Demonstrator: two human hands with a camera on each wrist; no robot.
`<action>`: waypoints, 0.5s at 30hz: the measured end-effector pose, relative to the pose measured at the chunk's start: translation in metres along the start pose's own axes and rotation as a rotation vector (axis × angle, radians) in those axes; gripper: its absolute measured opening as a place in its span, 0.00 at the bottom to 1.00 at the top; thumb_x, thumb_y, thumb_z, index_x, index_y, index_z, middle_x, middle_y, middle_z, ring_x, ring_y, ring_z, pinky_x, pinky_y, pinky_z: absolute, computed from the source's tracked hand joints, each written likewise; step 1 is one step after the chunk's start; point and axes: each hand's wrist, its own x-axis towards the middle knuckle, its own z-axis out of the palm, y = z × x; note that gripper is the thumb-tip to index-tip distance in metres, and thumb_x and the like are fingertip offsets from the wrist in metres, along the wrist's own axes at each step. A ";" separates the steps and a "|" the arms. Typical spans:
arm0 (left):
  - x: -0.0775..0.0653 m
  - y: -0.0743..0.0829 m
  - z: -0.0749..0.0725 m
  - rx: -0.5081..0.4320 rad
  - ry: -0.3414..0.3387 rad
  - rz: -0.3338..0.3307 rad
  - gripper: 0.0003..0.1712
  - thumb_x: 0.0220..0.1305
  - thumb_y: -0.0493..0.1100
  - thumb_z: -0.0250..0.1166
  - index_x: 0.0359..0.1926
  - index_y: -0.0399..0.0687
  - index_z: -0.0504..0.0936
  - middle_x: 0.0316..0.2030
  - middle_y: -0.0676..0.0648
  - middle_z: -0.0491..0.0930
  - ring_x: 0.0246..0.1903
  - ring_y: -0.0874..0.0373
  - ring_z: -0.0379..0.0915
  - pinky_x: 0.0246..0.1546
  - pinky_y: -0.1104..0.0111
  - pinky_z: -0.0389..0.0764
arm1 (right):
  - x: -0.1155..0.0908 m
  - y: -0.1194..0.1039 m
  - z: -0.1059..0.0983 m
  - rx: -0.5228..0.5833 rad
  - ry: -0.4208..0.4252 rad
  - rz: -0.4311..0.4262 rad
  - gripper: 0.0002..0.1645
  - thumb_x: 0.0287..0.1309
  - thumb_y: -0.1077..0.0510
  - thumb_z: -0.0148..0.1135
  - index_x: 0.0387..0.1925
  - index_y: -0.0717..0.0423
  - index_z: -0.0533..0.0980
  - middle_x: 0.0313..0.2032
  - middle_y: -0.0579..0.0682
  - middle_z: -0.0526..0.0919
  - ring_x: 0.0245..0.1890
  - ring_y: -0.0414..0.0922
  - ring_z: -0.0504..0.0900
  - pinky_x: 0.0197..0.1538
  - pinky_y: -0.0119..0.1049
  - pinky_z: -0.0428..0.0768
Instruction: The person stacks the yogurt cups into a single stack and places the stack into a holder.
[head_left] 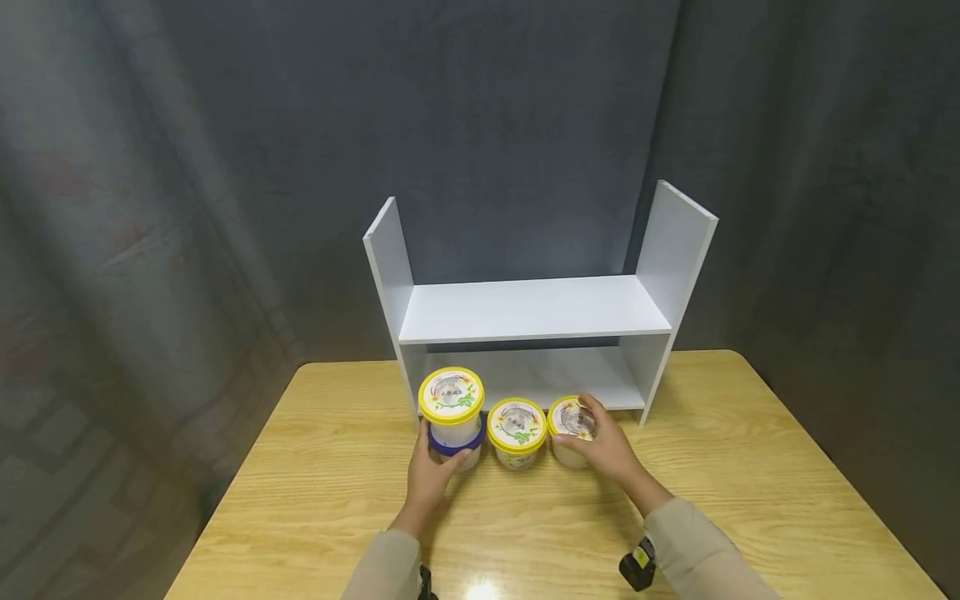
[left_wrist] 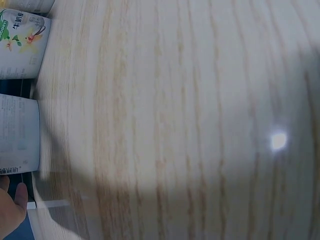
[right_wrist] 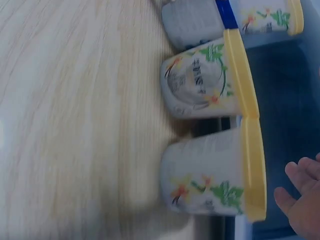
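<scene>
My left hand is around the near left side of a blue-lidded tub; in the left wrist view its fingers lie beside the tub's wall, the thumb straight. On that tub stands another with a yellow lid. To the right is a yellow-lidded tub with flower and leaf prints. A third yellow-lidded tub completes the row. Over its lid my right hand spreads thumb and fingers; the right wrist view shows a gap between fingers and lid.
A white two-tier shelf with tall side panels stands just behind the tubs. Wooden tabletop extends on both sides. Dark grey curtains hang behind and at the sides. A black device is at the right wrist.
</scene>
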 end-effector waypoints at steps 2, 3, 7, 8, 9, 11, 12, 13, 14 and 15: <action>0.000 0.000 0.000 -0.005 0.001 0.001 0.57 0.39 0.54 0.70 0.66 0.50 0.45 0.62 0.41 0.51 0.59 0.45 0.49 0.59 0.53 0.50 | 0.000 0.003 -0.003 -0.011 0.004 0.031 0.52 0.41 0.49 0.67 0.61 0.63 0.50 0.59 0.65 0.56 0.58 0.59 0.56 0.57 0.54 0.56; 0.000 0.000 0.000 -0.008 0.001 0.002 0.57 0.39 0.54 0.70 0.66 0.50 0.45 0.62 0.41 0.52 0.59 0.45 0.49 0.59 0.53 0.50 | -0.001 0.005 -0.005 -0.017 0.005 0.046 0.52 0.41 0.49 0.66 0.62 0.63 0.49 0.59 0.65 0.55 0.58 0.59 0.55 0.58 0.54 0.55; 0.000 -0.001 0.000 -0.010 -0.001 0.000 0.57 0.39 0.53 0.70 0.66 0.51 0.45 0.62 0.42 0.52 0.59 0.46 0.49 0.59 0.53 0.50 | -0.001 0.011 -0.010 -0.043 0.015 0.085 0.52 0.42 0.47 0.65 0.62 0.65 0.48 0.60 0.65 0.53 0.59 0.60 0.53 0.58 0.54 0.52; 0.000 -0.001 0.000 -0.007 -0.002 0.000 0.57 0.39 0.54 0.70 0.66 0.51 0.45 0.62 0.41 0.52 0.59 0.45 0.49 0.59 0.53 0.50 | 0.000 0.013 -0.011 -0.057 0.018 0.091 0.52 0.43 0.47 0.65 0.62 0.65 0.48 0.60 0.65 0.52 0.59 0.60 0.53 0.58 0.55 0.52; 0.000 -0.002 0.000 -0.005 -0.002 0.000 0.57 0.39 0.54 0.70 0.66 0.51 0.45 0.62 0.41 0.52 0.59 0.45 0.49 0.58 0.52 0.51 | 0.000 0.014 -0.011 -0.072 0.022 0.096 0.53 0.43 0.46 0.64 0.62 0.65 0.48 0.60 0.66 0.52 0.59 0.61 0.53 0.58 0.55 0.53; 0.000 -0.002 0.000 0.001 -0.002 0.000 0.57 0.39 0.54 0.69 0.66 0.51 0.45 0.62 0.41 0.52 0.59 0.45 0.49 0.58 0.52 0.50 | 0.001 0.018 -0.012 -0.104 0.030 0.099 0.53 0.43 0.45 0.64 0.62 0.66 0.48 0.60 0.67 0.52 0.58 0.62 0.52 0.58 0.55 0.53; 0.000 -0.002 0.000 0.002 -0.002 0.001 0.57 0.39 0.54 0.69 0.66 0.51 0.45 0.62 0.41 0.52 0.59 0.45 0.49 0.58 0.52 0.50 | 0.001 0.019 -0.013 -0.121 0.034 0.101 0.53 0.43 0.45 0.64 0.61 0.67 0.48 0.59 0.68 0.53 0.58 0.62 0.52 0.57 0.56 0.53; 0.000 -0.002 0.000 0.001 -0.003 0.001 0.57 0.39 0.54 0.69 0.66 0.51 0.45 0.62 0.41 0.52 0.59 0.45 0.49 0.58 0.52 0.50 | 0.001 0.021 -0.013 -0.136 0.039 0.102 0.53 0.43 0.44 0.64 0.61 0.67 0.48 0.59 0.69 0.53 0.58 0.63 0.53 0.57 0.57 0.53; 0.001 -0.002 0.000 0.000 -0.003 0.002 0.57 0.39 0.54 0.69 0.66 0.51 0.45 0.62 0.42 0.52 0.59 0.45 0.49 0.58 0.52 0.50 | 0.001 0.022 -0.013 -0.149 0.045 0.104 0.53 0.43 0.44 0.64 0.61 0.68 0.48 0.58 0.69 0.54 0.57 0.63 0.53 0.57 0.58 0.53; 0.001 -0.003 0.000 -0.003 -0.003 0.004 0.57 0.39 0.54 0.69 0.66 0.51 0.45 0.62 0.42 0.52 0.59 0.45 0.49 0.58 0.52 0.50 | 0.001 0.023 -0.014 -0.156 0.049 0.104 0.53 0.43 0.45 0.64 0.61 0.68 0.49 0.58 0.70 0.54 0.57 0.64 0.53 0.57 0.58 0.53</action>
